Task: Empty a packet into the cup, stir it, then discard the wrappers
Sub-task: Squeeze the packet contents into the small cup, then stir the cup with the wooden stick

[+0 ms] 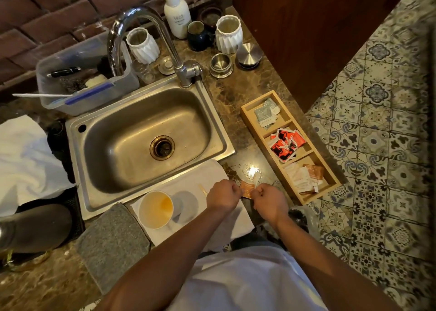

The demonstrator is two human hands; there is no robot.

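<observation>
- Kitchen counter of dark mottled stone (238, 103), seen from above by a head-worn camera, with patterned floor tiles off to the right.
- Both hands meet over the counter's front edge. The left hand (223, 196) and right hand (269, 198) are curled into loose fists, thumb and fingertips pressed together on the two sides of a small orange-brown packet (247, 189).
- Pinched between the hands, the packet appears whole or barely started; a tear cannot be confirmed, since the knuckles cover most of it.
- Just left of the left hand, a white paper cup (155, 210) stands on a white napkin (236, 225). Its inside shows an amber stain or shallow liquid; which one is unclear.
- Touching the cup on its hand side lies a pale round lid (186, 204).
- A thin wooden stir stick (203, 189) rests on the napkin just beyond the left hand.
- Progress, as a judgement: early. Emptying, stirring and discarding wrappers all seem still to do.
- Right of and beyond the right hand, a wooden tray (330, 188) holds three compartments of sachets: grey farthest, red and black in the middle, pale and orange-brown nearest.
- Beyond the hands sits a steel sink (122, 150), empty, with a curved tap.
- No bin for wrappers shows anywhere.
- Packet printing is too small to read.
</observation>
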